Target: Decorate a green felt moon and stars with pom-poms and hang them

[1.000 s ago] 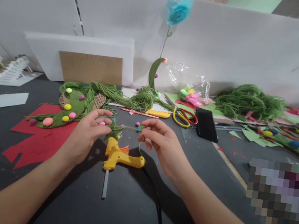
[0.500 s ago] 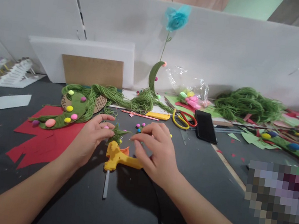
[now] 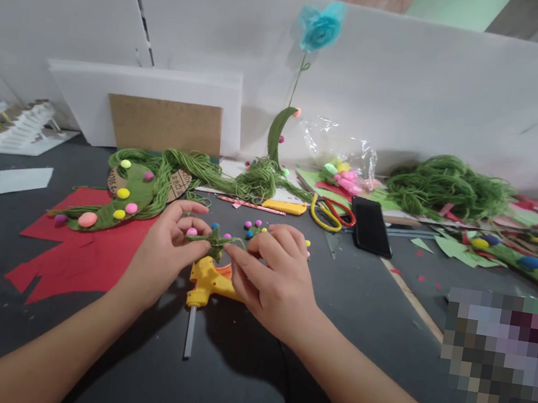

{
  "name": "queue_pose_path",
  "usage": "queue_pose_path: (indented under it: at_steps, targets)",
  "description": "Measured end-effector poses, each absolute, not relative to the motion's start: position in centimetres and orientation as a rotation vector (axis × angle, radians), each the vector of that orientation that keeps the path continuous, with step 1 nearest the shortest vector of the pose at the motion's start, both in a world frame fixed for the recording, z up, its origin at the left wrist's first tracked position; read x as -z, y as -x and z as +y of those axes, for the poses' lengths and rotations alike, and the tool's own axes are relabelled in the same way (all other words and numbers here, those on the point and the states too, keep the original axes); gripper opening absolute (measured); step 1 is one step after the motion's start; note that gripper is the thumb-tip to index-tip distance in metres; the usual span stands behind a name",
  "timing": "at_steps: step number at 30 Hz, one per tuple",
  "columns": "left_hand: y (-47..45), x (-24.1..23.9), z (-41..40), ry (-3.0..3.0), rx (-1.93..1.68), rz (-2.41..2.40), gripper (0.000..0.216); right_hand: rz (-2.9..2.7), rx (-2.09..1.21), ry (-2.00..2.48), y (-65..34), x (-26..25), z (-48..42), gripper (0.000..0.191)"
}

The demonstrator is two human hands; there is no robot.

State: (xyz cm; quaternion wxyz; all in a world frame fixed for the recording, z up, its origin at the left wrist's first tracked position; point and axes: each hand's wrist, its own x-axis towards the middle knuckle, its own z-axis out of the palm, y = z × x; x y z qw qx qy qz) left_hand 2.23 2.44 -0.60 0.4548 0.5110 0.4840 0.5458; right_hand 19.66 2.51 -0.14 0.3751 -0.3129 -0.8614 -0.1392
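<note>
Between my hands is a small green, star-like yarn piece [image 3: 215,243] with pointed ends, and small coloured pom-poms show around it. My left hand [image 3: 165,250] pinches its left side between thumb and fingers. At its right side, my right hand [image 3: 283,271] has thumb and fingertips closed on a pointed end. Just below the piece lies a yellow hot glue gun [image 3: 205,279], its clear glue stick pointing toward me. My right fingers partly cover the gun's front. Behind them sits another small green piece with pom-poms [image 3: 255,228].
Red paper [image 3: 82,268] and a green pom-pom-trimmed shape [image 3: 131,194] lie left. Farther back are scissors [image 3: 328,214], a yellow cutter [image 3: 283,207], a phone [image 3: 371,227] and green yarn [image 3: 447,188]. A blue flower [image 3: 321,27] stands before the white partition. A black cord [image 3: 288,393] runs toward me.
My right hand has moved left, and its fingertips have closed on the green yarn piece. The piece now sits slightly farther right and is turned a little. The view has shifted slightly.
</note>
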Motion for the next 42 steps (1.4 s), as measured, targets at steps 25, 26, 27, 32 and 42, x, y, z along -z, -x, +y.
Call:
queue_pose_path:
  at_steps: [25,26,27,32,42]
  targets:
    - [-1.8,0.9,3.0,-1.108,-1.359,1.186,0.039,-1.719,-0.377,1.113,-19.9,0.1,3.2,0.012]
    - [-1.6,0.9,3.1,-1.093,-1.37,1.194,0.039,-1.674,-0.421,1.155,-20.1,0.0,3.4,0.013]
    - [-1.4,0.8,3.3,-1.073,-1.387,1.202,0.038,-1.626,-0.463,1.185,-20.3,-0.1,3.7,0.014]
    - [-0.5,0.7,4.2,-0.928,-1.491,1.202,0.038,-1.306,-0.611,1.154,-22.1,-1.1,5.3,0.016]
    - [-1.3,0.4,3.5,-0.827,-1.267,1.037,0.039,-1.537,-0.832,1.152,-21.3,0.0,4.9,0.03]
